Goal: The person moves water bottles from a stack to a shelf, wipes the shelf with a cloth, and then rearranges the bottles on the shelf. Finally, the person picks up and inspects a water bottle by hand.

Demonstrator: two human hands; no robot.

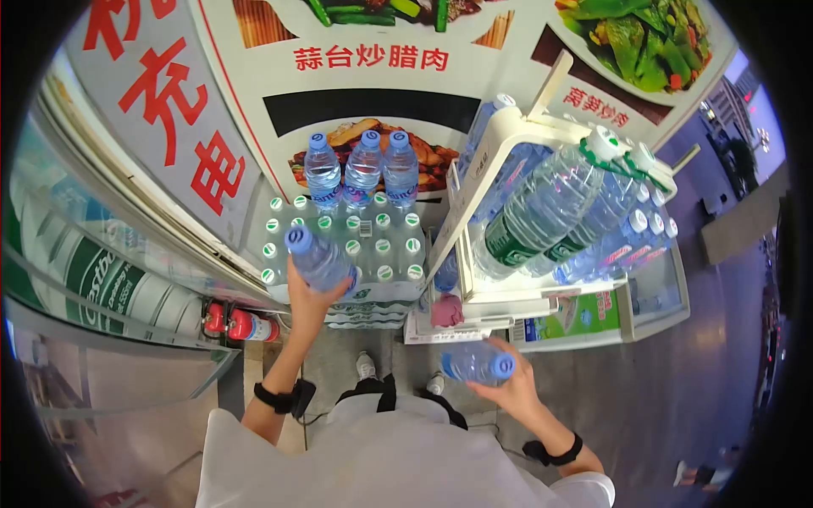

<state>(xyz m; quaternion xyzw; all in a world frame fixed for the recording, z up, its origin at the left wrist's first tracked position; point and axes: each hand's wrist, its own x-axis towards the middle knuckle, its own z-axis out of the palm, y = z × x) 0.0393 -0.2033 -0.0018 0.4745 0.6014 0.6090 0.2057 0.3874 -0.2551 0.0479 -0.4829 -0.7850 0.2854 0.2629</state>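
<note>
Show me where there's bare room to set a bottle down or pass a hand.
Open floor spreads right of the right hand, bordered by the white case. A smaller floor patch lies between the stacked packs and the shoes. Crowded: the pack tops, with bottle caps and three blue-capped bottles, and the bottle-filled white rack.

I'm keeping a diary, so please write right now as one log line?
left hand: holds blue-capped bottle over green-capped bottles | right hand: holds second blue-capped bottle | three upright bottles: atop green-capped ones
</note>
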